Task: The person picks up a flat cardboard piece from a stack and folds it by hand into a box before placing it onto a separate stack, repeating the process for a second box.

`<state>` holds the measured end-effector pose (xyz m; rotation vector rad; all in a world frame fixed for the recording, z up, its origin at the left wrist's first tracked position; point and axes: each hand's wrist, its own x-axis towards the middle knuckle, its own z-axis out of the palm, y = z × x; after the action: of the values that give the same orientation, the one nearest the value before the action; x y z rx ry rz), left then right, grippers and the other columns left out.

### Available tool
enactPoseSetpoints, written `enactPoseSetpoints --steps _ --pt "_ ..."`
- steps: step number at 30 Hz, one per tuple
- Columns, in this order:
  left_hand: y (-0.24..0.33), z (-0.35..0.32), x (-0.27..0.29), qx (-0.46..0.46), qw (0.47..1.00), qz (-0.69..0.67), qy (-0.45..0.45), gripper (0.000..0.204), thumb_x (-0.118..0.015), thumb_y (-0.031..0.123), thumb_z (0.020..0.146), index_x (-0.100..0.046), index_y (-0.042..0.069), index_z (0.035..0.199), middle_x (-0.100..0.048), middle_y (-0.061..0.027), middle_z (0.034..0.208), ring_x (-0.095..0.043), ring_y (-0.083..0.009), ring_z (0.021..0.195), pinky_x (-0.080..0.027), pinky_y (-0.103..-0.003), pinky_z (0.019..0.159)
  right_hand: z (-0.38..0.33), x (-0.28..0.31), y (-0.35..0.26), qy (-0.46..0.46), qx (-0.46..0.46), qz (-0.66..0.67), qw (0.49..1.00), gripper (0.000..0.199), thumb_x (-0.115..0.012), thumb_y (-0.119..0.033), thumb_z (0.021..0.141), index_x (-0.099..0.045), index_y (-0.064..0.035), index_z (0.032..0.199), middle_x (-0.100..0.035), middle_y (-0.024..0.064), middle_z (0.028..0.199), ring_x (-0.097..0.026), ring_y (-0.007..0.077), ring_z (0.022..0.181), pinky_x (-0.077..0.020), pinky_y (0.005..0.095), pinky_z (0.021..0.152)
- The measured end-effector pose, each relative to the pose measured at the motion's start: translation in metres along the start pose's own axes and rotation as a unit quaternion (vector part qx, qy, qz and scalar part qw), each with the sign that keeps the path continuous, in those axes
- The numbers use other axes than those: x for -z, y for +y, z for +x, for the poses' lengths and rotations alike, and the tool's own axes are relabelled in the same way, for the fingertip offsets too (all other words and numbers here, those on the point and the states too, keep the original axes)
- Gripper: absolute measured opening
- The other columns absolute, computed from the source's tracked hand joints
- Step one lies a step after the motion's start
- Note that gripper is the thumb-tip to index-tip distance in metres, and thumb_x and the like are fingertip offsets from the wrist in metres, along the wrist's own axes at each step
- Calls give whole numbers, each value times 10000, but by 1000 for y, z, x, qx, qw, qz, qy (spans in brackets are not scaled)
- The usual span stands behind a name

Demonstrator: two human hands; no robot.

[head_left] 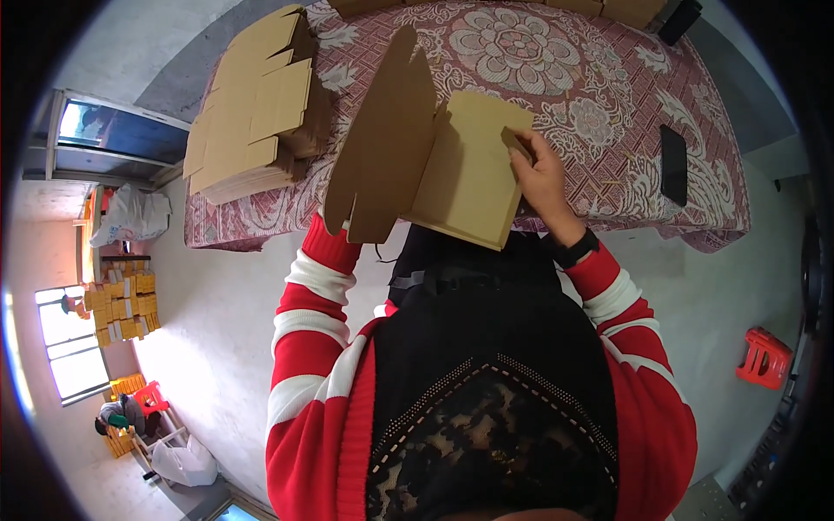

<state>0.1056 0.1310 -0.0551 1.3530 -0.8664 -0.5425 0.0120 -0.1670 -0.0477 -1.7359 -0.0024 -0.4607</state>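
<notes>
A brown cardboard box (473,165), partly folded, stands at the near edge of the cloth-covered table, overhanging my lap. Its large lid panel (382,139) is raised on the left, with the tray-like part lying to the right. My right hand (543,178) pinches the box's right side wall near a small flap, thumb on the inner side. Behind the raised lid, my left hand is hidden; only its red and white sleeve (321,278) shows, reaching up to the lid's lower edge. To the left lies a stack of flat cut cardboard blanks (252,113).
A patterned red and white cloth (599,174) covers the table. A black phone (673,165) lies at its right. More cardboard (573,4) lines the far edge. Red stools (764,358) stand on the floor, and at far left a person (122,415) bends near stacked yellow boxes (122,304).
</notes>
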Motion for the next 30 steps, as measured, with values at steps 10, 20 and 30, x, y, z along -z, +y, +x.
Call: enactPoseSetpoints --steps 10,20,30 --pt "17 32 -14 -55 997 47 -3 487 -507 322 1033 -487 -4 1395 -532 -120 1377 -497 -189 1283 -387 -322 1110 24 11 -17 -105 6 -39 994 168 -569 -92 999 -644 22 1098 -674 20 903 -587 47 819 -481 220 736" --pt "34 17 -43 132 981 -125 66 409 -523 380 1008 -650 1 1092 -642 -49 1072 -577 -124 988 -471 -288 908 27 7 2 -140 -45 -82 986 226 -559 -175 1009 -634 5 1122 -682 68 998 -637 107 802 -504 254 710" --pt "8 12 -32 171 968 -162 87 400 -518 367 1003 -629 -6 1093 -629 -51 1058 -555 -125 978 -467 -301 885 55 9 15 -188 152 -385 891 625 -662 -337 890 -462 -23 1392 -542 228 1236 -516 356 1163 -363 447 1041"
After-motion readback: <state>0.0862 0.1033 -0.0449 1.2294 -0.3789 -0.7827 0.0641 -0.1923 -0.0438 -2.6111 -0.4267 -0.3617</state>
